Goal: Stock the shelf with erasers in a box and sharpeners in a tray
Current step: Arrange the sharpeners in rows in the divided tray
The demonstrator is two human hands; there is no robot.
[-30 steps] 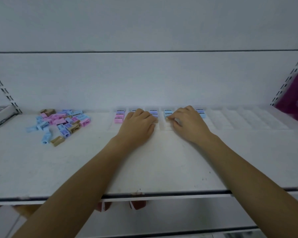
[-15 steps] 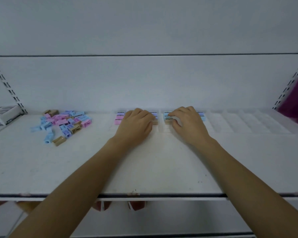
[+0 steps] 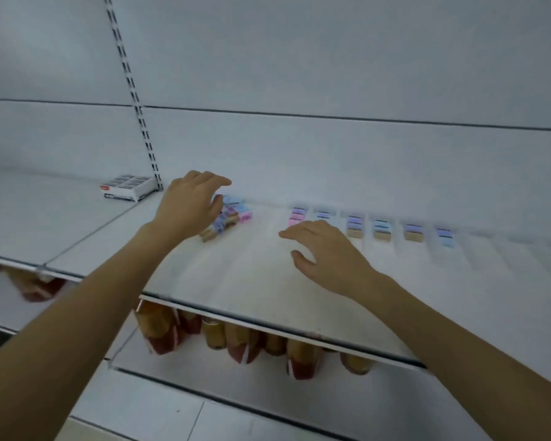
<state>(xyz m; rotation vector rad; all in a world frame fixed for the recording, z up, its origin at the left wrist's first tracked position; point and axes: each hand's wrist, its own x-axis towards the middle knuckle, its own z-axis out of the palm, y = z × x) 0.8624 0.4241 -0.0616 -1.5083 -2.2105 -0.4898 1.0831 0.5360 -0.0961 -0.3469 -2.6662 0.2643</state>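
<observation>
A loose pile of pink, blue and tan sharpeners (image 3: 233, 214) lies on the white shelf (image 3: 236, 281). My left hand (image 3: 190, 206) hovers over the pile's left side with fingers spread, covering part of it; I cannot tell whether it touches any. A clear tray (image 3: 490, 249) runs along the back right, with sharpeners in the tray (image 3: 382, 229) stacked in its left compartments. My right hand (image 3: 326, 253) is open, fingers relaxed, in front of the tray's left end and holding nothing. A white box of erasers (image 3: 128, 187) sits at the far left by the upright.
A slotted metal upright (image 3: 134, 97) stands behind the eraser box. Packaged goods in red and tan (image 3: 236, 342) hang or stand on the shelf below. The tray's right compartments hold nothing.
Both hands have left the tray. My left hand swung left to the loose pile; my right hand pulled back and opened. The view has turned left and tilted.
</observation>
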